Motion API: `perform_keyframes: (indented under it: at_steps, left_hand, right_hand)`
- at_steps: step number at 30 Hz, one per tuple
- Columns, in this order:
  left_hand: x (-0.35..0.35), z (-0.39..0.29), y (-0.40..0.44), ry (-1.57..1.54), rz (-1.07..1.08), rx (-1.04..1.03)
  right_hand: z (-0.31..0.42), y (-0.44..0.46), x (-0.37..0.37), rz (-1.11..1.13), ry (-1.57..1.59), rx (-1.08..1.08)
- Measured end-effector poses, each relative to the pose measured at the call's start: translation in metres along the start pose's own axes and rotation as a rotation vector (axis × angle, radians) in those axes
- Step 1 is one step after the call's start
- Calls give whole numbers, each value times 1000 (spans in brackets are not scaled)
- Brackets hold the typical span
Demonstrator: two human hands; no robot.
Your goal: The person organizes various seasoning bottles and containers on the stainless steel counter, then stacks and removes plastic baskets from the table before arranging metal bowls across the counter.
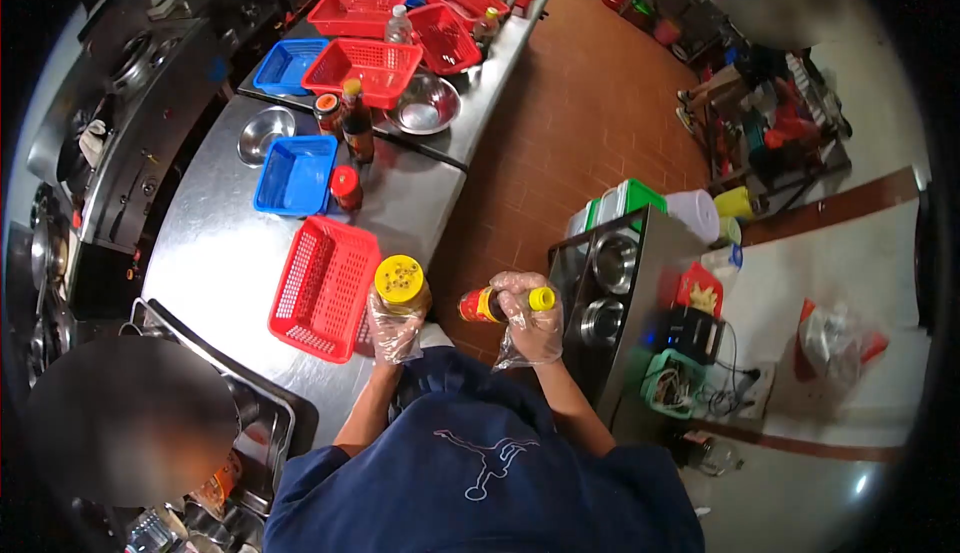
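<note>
My left hand [396, 335], in a clear plastic glove, is closed around a jar with a yellow lid [400, 278]; dark specks or holes show on the lid. It is beside the red perforated basket [322, 288] on the steel table. My right hand [532, 328], gloved the same way, grips a sauce bottle [482, 305] with dark contents, a red and yellow label and a yellow cap. The bottle is tilted nearly flat in front of my body. Both containers are held up, apart from each other.
On the steel table [205, 178] stand a blue basket [296, 175], a red-capped jar [346, 189], a dark bottle [357, 133] and metal bowls. Several more baskets lie farther back. A steel cabinet [640, 283] with bowls is at my right. One person is at lower left, another at upper right.
</note>
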State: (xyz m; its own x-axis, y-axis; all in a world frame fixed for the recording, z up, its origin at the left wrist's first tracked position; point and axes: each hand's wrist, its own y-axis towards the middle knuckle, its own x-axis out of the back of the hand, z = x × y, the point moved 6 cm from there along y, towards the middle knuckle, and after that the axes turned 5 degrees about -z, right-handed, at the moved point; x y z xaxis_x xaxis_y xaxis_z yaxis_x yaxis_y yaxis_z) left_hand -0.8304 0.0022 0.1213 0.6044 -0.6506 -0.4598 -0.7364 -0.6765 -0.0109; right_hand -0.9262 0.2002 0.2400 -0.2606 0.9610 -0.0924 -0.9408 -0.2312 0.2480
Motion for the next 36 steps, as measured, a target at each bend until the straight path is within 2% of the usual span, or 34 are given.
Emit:
perform_keyframes:
  at_steps: [3, 5, 12, 13, 16, 18, 21, 26, 28, 30, 32, 33, 35, 36]
  left_hand:
    - [-18, 23, 47, -198, 51, 102]
    - [-22, 29, 69, -30, -29, 62]
    - [-30, 65, 133, -40, -111, 33]
    - [-33, 63, 142, 148, -165, 41]
    - [-26, 77, 159, 268, -224, -77]
    - [-19, 88, 162, 265, -258, -51]
    - [-10, 91, 163, 480, -308, -154]
    - [-27, 77, 166, 571, -506, -254]
    - [-28, 87, 167, 605, -574, -164]
    - [-28, 97, 162, 711, -696, -227]
    - [-37, 91, 177, 684, -763, -160]
    - [-44, 91, 179, 511, -763, -165]
    - [-50, 95, 184, 520, -837, -192]
    - [-51, 97, 181, 528, -889, -216]
  right_hand:
    - [-6, 42, -5, 4, 24, 1]
    - [-10, 58, -5, -24, -13, -13]
    - [-29, 110, -9, -25, -113, -48]
    - [-32, 118, -10, -8, -133, -58]
    - [-37, 142, -16, 27, -90, -42]
    - [-42, 160, -19, 51, -70, -53]
    - [-53, 191, -25, 105, -17, -27]
    - [-72, 263, -35, 303, 9, -17]
    - [-79, 297, -38, 315, 64, -8]
    - [-84, 334, -40, 417, -48, 6]
    - [-98, 367, -43, 405, 83, -37]
    - [-104, 387, -44, 422, 98, -35]
    - [-106, 422, -54, 462, -251, 169]
    - [-107, 435, -67, 508, -6, 84]
